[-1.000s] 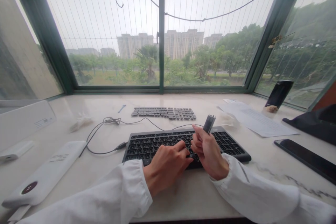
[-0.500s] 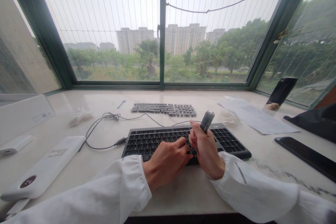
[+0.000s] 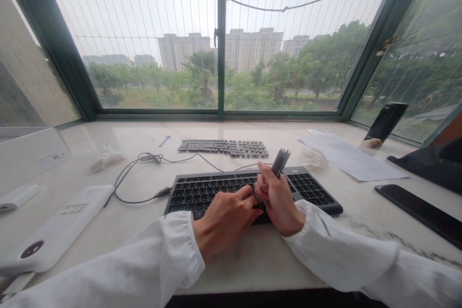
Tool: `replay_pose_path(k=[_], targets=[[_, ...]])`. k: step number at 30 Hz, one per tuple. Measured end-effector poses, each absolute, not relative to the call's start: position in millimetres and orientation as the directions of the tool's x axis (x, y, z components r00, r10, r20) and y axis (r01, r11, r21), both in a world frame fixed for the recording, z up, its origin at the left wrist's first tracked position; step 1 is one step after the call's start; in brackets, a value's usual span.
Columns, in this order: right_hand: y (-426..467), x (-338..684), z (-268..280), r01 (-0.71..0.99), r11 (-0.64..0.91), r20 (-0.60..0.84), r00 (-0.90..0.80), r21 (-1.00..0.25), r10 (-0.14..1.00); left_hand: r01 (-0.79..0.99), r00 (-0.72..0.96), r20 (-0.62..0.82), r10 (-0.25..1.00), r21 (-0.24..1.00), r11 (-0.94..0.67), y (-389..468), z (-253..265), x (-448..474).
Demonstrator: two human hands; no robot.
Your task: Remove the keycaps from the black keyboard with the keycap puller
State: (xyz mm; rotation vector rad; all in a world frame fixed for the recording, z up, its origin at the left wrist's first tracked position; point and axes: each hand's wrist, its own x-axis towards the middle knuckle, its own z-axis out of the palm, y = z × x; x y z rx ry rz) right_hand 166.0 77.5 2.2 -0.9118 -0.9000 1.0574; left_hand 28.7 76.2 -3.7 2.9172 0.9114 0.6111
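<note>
A black keyboard (image 3: 205, 191) without its keycaps lies in front of me, its rows of bare switch housings showing. My right hand (image 3: 277, 201) is closed around a dark grey handheld tool (image 3: 280, 161), whose notched end sticks up above my thumb. The tool's lower end is hidden in the fist, over the keyboard's lower middle. Right beside it, my left hand (image 3: 229, 216) is closed, fingertips bent together at the keyboard's front edge. What those fingers hold, if anything, is hidden. Behind the keyboard, loose grey keycaps (image 3: 222, 147) are laid out in keyboard order.
A black cable (image 3: 144, 158) with its plug curls at the left. Near it are a blue stick (image 3: 164, 141), a crumpled clear bag (image 3: 106, 160) and a long white device (image 3: 61, 228). At right lie printed paper (image 3: 346, 156) and a black phone (image 3: 415, 209). Windows rise behind.
The whole view has shifted slightly. The tool's top end leans a little differently in my right hand. Both hands otherwise keep their places at the keyboard's front.
</note>
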Motion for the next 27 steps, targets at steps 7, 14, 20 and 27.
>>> replay_pose_path(k=[7,14,20,27], targets=[[69.6,166.7,-10.9,-0.181,0.413,0.392,0.139,-0.893,0.909,0.469,0.676,0.392,0.624,0.423,-0.775,85.4,-1.3,26.5],[55.7,165.7,-8.7,0.071,0.466,0.47,0.062,-0.882,0.881,0.419,0.662,0.408,0.629,0.494,-0.762,86.9,-1.0,27.7],[53.1,166.5,-12.0,0.22,0.513,0.532,0.034,-0.83,0.846,0.379,0.691,0.428,0.583,0.472,-0.796,84.7,3.6,26.4],[50.5,167.3,-11.6,0.304,0.554,0.575,-0.022,-0.775,0.818,0.4,0.678,0.429,0.596,0.465,-0.79,84.8,4.9,26.8]])
